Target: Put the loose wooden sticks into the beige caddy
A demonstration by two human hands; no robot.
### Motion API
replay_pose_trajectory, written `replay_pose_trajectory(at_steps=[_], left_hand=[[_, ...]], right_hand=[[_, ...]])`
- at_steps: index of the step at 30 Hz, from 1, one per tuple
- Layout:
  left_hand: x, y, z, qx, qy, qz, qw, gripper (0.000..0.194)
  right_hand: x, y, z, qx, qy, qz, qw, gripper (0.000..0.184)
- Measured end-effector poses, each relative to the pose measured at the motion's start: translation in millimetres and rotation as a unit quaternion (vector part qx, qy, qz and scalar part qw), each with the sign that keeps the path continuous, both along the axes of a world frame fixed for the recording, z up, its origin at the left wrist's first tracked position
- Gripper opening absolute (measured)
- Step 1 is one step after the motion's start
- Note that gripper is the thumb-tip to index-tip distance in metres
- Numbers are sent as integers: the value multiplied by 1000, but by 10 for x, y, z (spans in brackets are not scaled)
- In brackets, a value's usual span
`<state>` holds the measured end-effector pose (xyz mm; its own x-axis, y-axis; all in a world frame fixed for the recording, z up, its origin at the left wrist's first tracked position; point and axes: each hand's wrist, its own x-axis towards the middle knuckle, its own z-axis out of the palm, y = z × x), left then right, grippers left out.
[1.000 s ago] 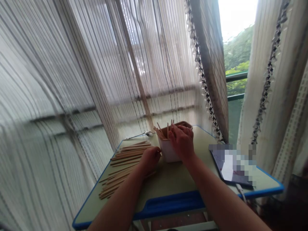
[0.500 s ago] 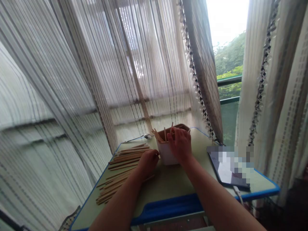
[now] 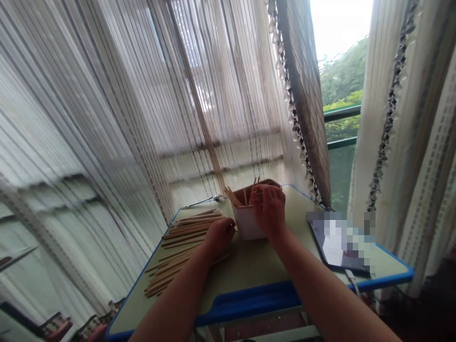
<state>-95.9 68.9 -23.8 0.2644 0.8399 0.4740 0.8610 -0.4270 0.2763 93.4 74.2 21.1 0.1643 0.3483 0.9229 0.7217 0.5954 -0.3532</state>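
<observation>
A white box-shaped holder (image 3: pixel 246 227) with a brown inside stands toward the back of the desk. Several chopsticks (image 3: pixel 233 195) lean in its left part, their ends above the rim. My right hand (image 3: pixel 270 209) is at the holder's front right rim, its fingers closed round upright chopsticks (image 3: pixel 257 182) whose tips poke out above them. Beside the holder's lower left side, my left hand (image 3: pixel 220 235) rests low over the desk with curled fingers; what they hold, if anything, is hidden. Many loose wooden chopsticks (image 3: pixel 190 231) lie in rough rows left of it, partly under the left forearm.
A metal spoon (image 3: pixel 218 198) lies at the desk's back left edge. On the right is a tablet (image 3: pixel 333 244) with a white cable (image 3: pixel 351 276) plugged in. The pale green desk (image 3: pixel 256 268) has a blue rim, and sheer curtains (image 3: pixel 228 109) hang behind it.
The view has shifted slightly. My right hand has moved a little along the holder's rim, and more chopstick ends show above its fingers. My left hand has stayed in place.
</observation>
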Motion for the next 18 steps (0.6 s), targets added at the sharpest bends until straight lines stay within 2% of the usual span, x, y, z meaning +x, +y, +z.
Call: replay_pose_trajectory(at_steps=[3,9,18], left_hand=[[6,2,3,2,-1,-4,1000,19],[26,5,8,-8,10,-9,1000,19],[25,1,7,-4,10,-12,1000,20]], right_hand=[[7,-36,22,8,-15,8,1000,18],[-21,-57,37,-19,-107,31,994,17],[-19,-48,31,-28,-117,24,992,23]])
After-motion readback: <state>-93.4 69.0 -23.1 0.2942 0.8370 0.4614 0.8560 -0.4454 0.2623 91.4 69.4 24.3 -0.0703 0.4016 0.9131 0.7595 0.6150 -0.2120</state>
